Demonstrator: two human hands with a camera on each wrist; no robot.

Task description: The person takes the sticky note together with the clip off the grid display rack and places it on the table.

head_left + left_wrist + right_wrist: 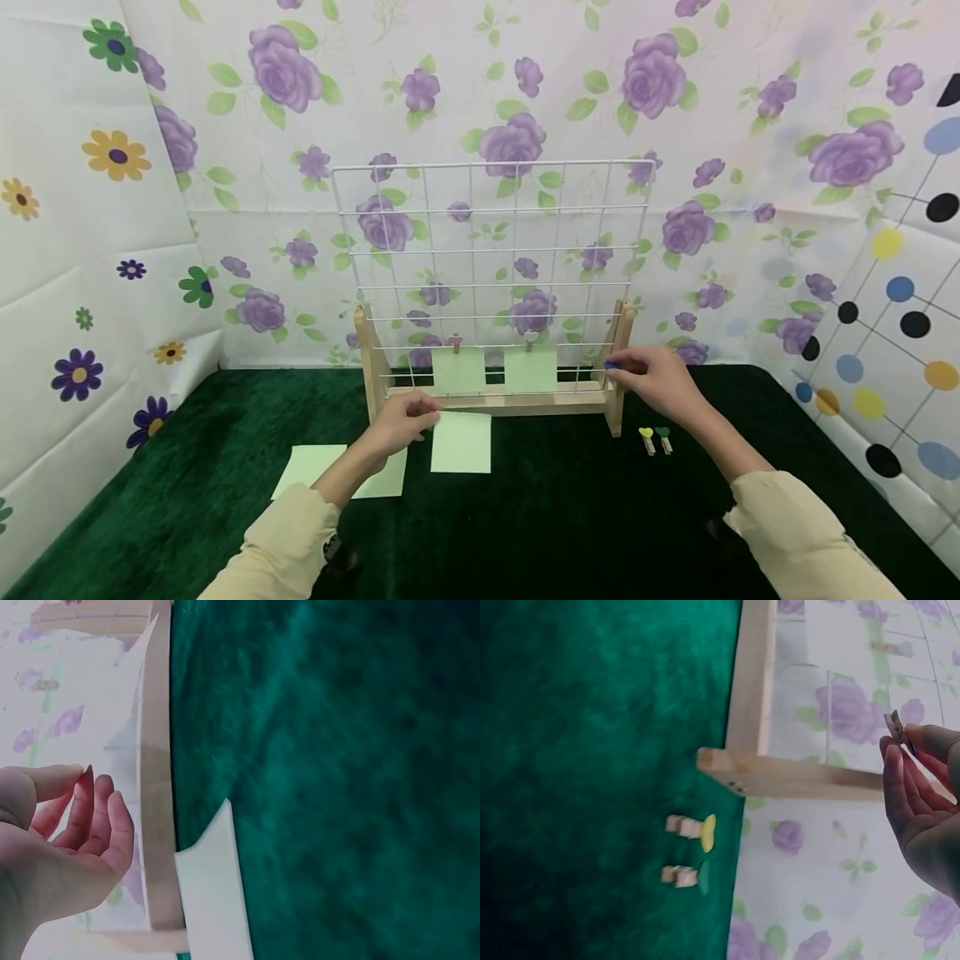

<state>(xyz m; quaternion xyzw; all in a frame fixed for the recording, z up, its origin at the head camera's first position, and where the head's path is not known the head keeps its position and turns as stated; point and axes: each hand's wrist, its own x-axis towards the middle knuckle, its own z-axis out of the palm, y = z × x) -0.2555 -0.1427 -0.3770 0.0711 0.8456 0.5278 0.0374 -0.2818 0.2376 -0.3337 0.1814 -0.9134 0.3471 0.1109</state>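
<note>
My left hand [399, 423] pinches a pale green paper sheet [461, 442] by its upper left corner, in front of the rack's base. In the left wrist view the thumb and index fingertip meet, the other fingers loosely bent. My right hand [660, 379], by the rack's right post, pinches a small wooden clothespin [894, 724] with a blue top [611, 365]. Two more pale green sheets hang on the white wire grid rack [491, 250]; a clothespin with a pinkish top [456, 342] and one with a pale top [531, 340] hold them.
Clothespins with a yellow heart [646, 433] and a green heart [663, 432] lie right of the rack on the green cloth [540, 508]. Pale green sheets [307, 467] lie at the left, partly behind my left arm. A floral backdrop [465, 100] stands behind the wooden rack base [495, 407].
</note>
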